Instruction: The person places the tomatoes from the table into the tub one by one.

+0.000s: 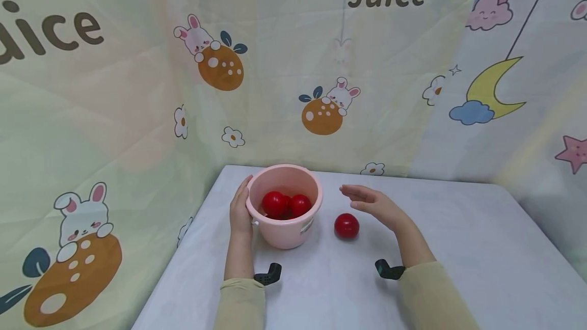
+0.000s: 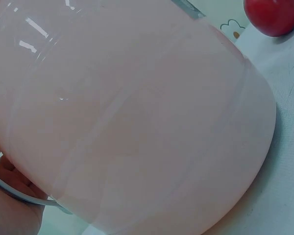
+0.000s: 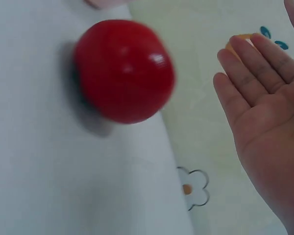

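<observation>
Item: pink bucket (image 1: pixel 285 207) on the white table (image 1: pixel 458 248), holding two red balls (image 1: pixel 286 204). Our left hand (image 1: pixel 240 211) cups its side wall, fingers wrapped against the rim, steadying it. Item: third red ball (image 1: pixel 346 226), loose on the table just right of the bucket. Our right hand (image 1: pixel 376 206) hovers above it, fingers straight, holding nothing. We judge the step to be gathering balls; next calls for lowering and closing round the loose ball.
</observation>
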A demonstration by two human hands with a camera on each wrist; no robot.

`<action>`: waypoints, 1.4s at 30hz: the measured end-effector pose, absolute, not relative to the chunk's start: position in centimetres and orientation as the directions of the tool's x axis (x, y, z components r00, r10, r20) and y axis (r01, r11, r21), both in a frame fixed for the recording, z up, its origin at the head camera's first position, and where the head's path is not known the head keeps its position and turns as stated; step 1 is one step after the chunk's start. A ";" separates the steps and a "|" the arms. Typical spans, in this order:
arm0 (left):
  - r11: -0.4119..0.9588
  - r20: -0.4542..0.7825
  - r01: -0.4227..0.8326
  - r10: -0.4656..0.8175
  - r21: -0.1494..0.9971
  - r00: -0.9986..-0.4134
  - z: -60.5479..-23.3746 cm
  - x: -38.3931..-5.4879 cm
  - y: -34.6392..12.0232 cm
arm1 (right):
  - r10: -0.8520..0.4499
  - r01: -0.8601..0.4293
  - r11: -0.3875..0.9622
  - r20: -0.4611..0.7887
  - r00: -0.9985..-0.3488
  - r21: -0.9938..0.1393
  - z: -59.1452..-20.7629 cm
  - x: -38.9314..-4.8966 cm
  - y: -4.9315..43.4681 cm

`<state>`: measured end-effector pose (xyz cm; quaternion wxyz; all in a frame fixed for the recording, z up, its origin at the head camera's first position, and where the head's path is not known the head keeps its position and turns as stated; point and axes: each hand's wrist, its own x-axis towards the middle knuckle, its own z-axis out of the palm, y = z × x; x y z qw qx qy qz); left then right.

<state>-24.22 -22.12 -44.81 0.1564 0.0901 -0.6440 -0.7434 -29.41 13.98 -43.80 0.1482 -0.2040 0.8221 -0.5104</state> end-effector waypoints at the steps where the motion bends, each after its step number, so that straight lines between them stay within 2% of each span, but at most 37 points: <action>1: -0.120 0.069 0.118 -0.348 0.986 -0.935 -44.8 -24.2 -22.1 | -0.477 -0.169 0.405 -0.050 -0.877 -0.899 -44.4 -29.3 14.0; 8: -0.118 0.076 0.123 -0.343 0.985 -0.936 -44.9 -24.2 -22.0 | -0.428 -0.067 0.427 -0.136 -0.893 -0.902 -48.3 -29.1 14.1; 14: -0.120 0.073 0.121 -0.342 0.985 -0.937 -44.8 -24.2 -22.0 | -0.388 -0.031 0.465 -0.172 -0.905 -0.885 -50.2 -28.8 14.0; 29: -0.140 0.070 0.126 -0.352 0.982 -0.934 -44.5 -24.0 -21.9 | -0.378 -0.032 0.466 -0.166 -0.911 -0.884 -51.3 -28.3 13.9; 42: -0.146 0.062 0.119 -0.351 0.982 -0.934 -44.5 -24.1 -21.9 | -0.306 0.005 0.500 -0.182 -0.935 -0.866 -50.8 -28.6 13.8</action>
